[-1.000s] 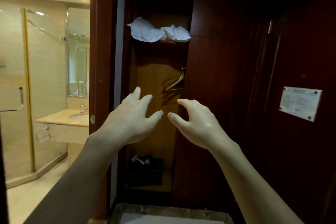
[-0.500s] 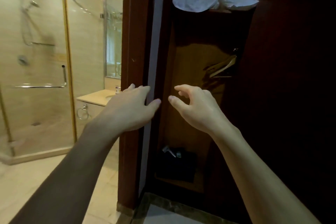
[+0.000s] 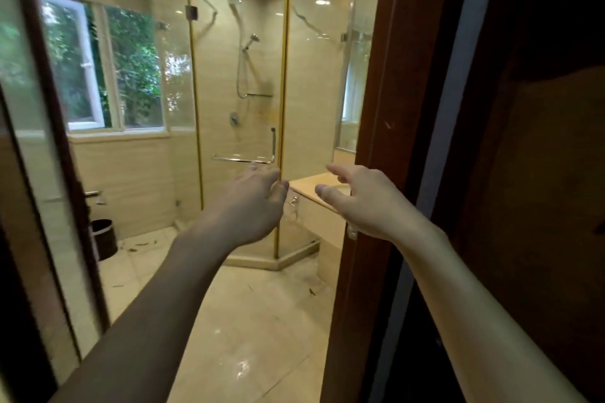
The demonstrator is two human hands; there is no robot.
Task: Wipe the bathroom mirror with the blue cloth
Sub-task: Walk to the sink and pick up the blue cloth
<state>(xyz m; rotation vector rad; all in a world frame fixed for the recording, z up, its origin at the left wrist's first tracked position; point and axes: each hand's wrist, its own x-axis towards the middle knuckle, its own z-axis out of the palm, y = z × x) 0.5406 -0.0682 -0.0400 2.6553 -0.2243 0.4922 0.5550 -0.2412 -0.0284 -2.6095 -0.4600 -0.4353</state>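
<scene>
Mirror [image 3: 355, 75] glass shows only as a sliver past the wooden door frame [image 3: 370, 141], above the vanity counter [image 3: 314, 185]; no blue cloth is in sight. My left hand [image 3: 253, 203] and right hand [image 3: 366, 199] reach forward, fingers loose, holding nothing. I judge I'm only entering across the glossy tile floor [image 3: 248, 321] beside the glass shower [image 3: 242, 91]; finding the cloth comes next.

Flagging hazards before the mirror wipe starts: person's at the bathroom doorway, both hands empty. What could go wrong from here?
1. No blue cloth shows anywhere, and the left hand and right hand hold nothing, so the wipe may stall while one is found.
2. The floor tiles look glossy with scattered debris, so a slip is possible.
3. Only a sliver of the mirror shows past the wooden door frame; the right arm passes close and could clip it.
</scene>
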